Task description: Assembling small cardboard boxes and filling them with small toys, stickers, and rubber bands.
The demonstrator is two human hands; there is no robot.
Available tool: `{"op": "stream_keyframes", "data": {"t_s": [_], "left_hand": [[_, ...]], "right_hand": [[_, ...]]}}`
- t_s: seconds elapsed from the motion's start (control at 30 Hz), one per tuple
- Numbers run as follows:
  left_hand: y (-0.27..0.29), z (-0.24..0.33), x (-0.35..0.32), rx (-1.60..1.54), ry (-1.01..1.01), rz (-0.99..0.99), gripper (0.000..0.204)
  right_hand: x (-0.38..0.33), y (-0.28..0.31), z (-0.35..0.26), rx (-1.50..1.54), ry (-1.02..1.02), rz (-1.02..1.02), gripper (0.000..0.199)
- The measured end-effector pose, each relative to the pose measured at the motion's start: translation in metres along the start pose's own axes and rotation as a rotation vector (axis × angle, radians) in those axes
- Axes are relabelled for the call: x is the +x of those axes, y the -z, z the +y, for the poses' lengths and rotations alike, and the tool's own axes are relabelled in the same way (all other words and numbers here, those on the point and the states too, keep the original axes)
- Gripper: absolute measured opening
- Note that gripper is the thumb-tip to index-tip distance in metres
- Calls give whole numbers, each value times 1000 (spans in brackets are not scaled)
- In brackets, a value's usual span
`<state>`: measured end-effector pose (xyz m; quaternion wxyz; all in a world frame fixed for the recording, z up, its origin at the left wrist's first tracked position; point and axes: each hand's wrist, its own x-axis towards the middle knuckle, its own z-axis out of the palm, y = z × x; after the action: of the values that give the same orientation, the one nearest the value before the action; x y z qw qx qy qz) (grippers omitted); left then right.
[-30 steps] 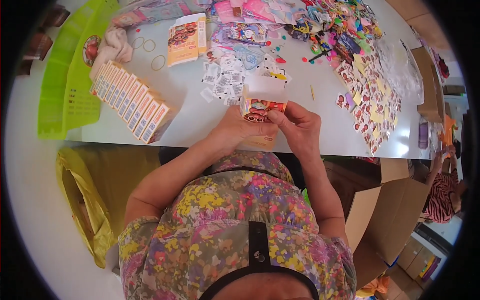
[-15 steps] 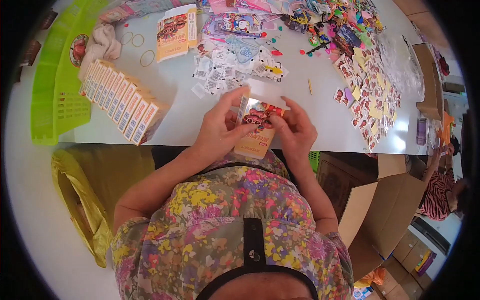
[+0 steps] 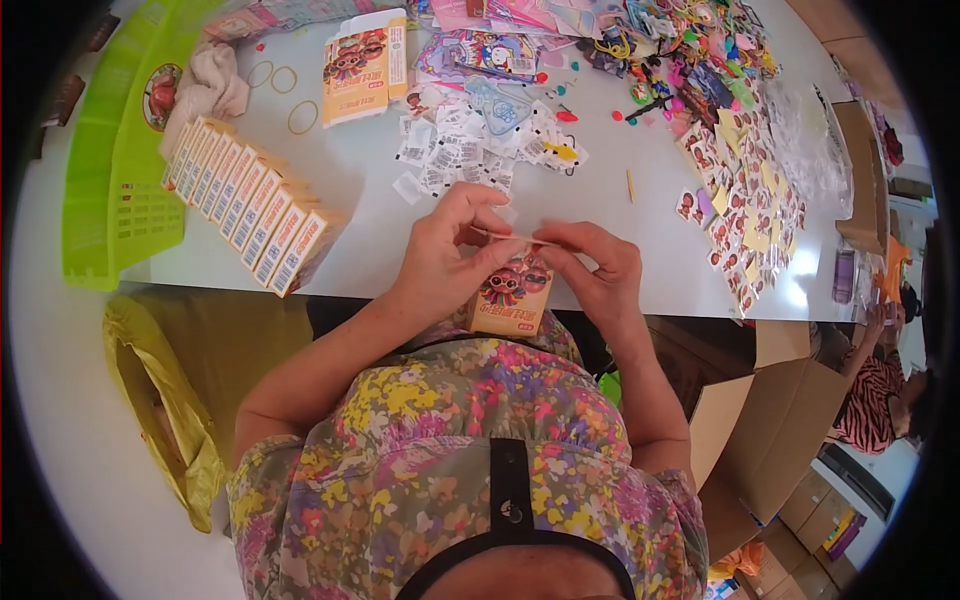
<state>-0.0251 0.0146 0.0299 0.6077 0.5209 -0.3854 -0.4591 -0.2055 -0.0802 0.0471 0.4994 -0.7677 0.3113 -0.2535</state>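
Both hands work a small carton [image 3: 512, 295] held upright at the near edge of the white surface [image 3: 640, 250], just in front of the person's chest. The left hand [image 3: 440, 255] has its grip closed on the carton's upper left, thumb and fingers pinching at the top flap; the right hand [image 3: 595, 270] has its grip closed on the upper right, fingertips meeting the left hand's over the flap. The carton is orange and cream with a cartoon print, and its lower half shows below the hands.

To the left, a row of like cartons [image 3: 250, 215] stands packed side by side on the surface, beside a green basket [image 3: 110, 190]. A flat unfolded carton [image 3: 362, 65] lies farther back, near rubber bands [image 3: 285, 95]. Small white packets [image 3: 450, 150] are scattered just beyond the hands, and stickers [image 3: 740, 200] are spread to the right.

To do the flap work well, judged from this pose: steady the body with the lower fingers, keep the flap square to the opening, and press evenly from both corners so that the tuck does not crease.
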Motion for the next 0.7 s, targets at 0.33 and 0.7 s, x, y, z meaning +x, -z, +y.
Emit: {"op": "stream_keyframes", "data": {"t_s": [0.33, 0.7], "left_hand": [[7, 19, 18, -98, 226, -58, 9], [21, 18, 2, 22, 55, -309, 3]], "right_hand": [[23, 22, -11, 288, -486, -237, 11], [-12, 13, -14, 250, -152, -214, 7]]}}
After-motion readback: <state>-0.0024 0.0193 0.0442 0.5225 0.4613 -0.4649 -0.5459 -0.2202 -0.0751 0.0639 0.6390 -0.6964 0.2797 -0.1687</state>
